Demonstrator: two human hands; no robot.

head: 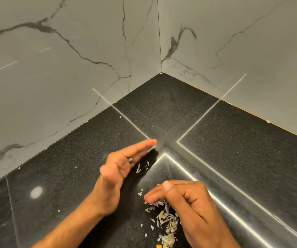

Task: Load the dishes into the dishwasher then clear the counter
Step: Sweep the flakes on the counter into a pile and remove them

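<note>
Judging from the counter alone, well into the clearing stage, with no dishes and no dishwasher anywhere in view, so whether the loading was done could not be told. Nearest the camera, a loose heap of pale scraps (pixel 167 228), dry peelings or husks with a yellow bit at the bottom edge, gathered on the black counter (pixel 242 144). Directly over the far end of that heap, the right hand (pixel 188 203), knuckles up, fingers curled and drawn toward the thumb, fingertips touching the topmost scraps; pinching or merely raking them, impossible to say. Left of the heap and a little beyond it, the left hand (pixel 120 169), flat and edge-on to the stone, fingers pressed together and straight, a ring (pixel 130 160) on one of them, blurred as if mid-sweep toward the pile and holding nothing. Between that palm and the heap, a few stray slivers (pixel 142 167) not yet collected. Farther off from the heap, tiny white flecks (pixel 144 120) scattered toward the corner, and a couple more along the foot of the marble wall (pixel 72 77). Left to do, by this reckoning: gather the strays into the heap, lift the heap off the counter, and pick up or wipe away the far flecks.
</note>
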